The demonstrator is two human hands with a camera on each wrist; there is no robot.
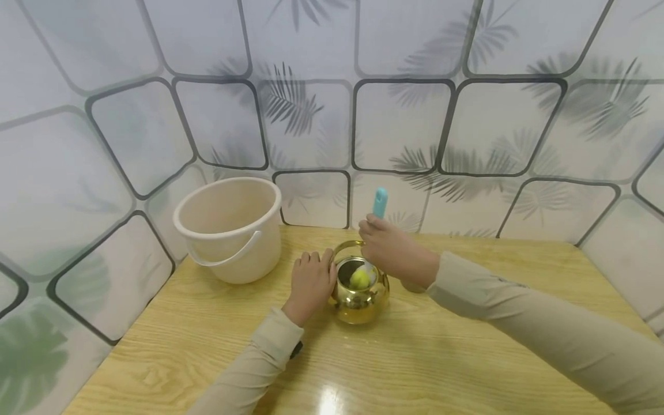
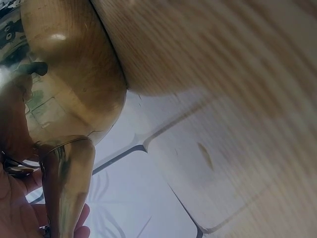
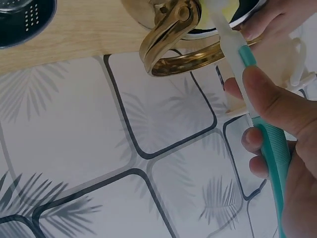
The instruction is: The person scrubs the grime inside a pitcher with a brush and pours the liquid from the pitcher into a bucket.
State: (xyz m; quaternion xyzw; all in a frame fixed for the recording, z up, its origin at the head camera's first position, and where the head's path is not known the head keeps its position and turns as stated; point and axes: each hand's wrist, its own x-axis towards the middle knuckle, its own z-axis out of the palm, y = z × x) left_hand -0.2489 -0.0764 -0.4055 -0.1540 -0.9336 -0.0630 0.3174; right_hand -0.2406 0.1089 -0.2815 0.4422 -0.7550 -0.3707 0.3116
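A shiny gold kettle (image 1: 358, 305) stands lidless on the wooden table, its arched handle (image 3: 183, 64) tipped to the far side. My left hand (image 1: 311, 282) holds the kettle at its left. In the left wrist view, fingers (image 2: 81, 223) wrap around the gold spout (image 2: 67, 183). With my right hand (image 1: 396, 251) I grip a long cleaning brush by its teal handle (image 3: 272, 148). The yellow and white brush head (image 1: 360, 278) is down in the kettle's mouth, its lower part hidden inside.
A cream bucket (image 1: 236, 253) with a white bail handle stands at the back left. Patterned wall panels (image 1: 316, 127) rise behind the table (image 1: 404, 369). A dark round piece with small holes (image 3: 27, 20) lies on the table, mostly behind my right wrist in the head view.
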